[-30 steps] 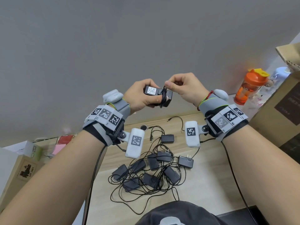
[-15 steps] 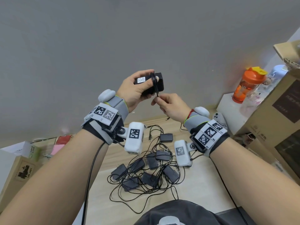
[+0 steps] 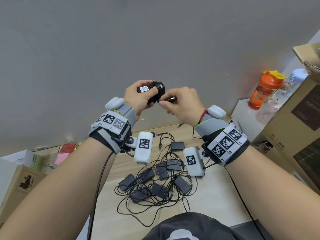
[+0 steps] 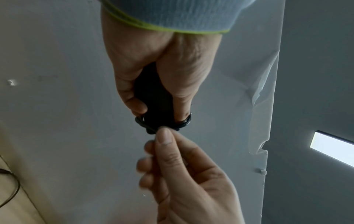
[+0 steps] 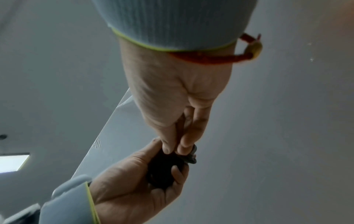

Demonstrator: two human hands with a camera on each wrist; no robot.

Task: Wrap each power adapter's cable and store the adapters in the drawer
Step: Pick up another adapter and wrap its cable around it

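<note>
My left hand (image 3: 138, 97) grips a black power adapter (image 3: 152, 91) raised in front of the grey wall, its cable wound in loops around the body (image 4: 162, 122). My right hand (image 3: 180, 104) pinches the free cable end with its metal plug (image 3: 170, 99) right beside the adapter. In the right wrist view the thumb and forefinger (image 5: 178, 145) press together on the cable against the adapter (image 5: 162, 171). A tangle of several black adapters (image 3: 155, 181) with loose cables lies on the wooden table (image 3: 216, 196) below my hands. No drawer is in view.
An orange bottle (image 3: 263, 92) stands on a white block at the right, next to large cardboard boxes (image 3: 294, 127). At the left are a cardboard box (image 3: 19, 184) and small pink and red items (image 3: 65, 151). My dark-clothed lap (image 3: 190, 227) is at the bottom edge.
My right hand has risen from below the adapter to its right side, now pinching the cable's plug end. The left hand has tilted the adapter a little.
</note>
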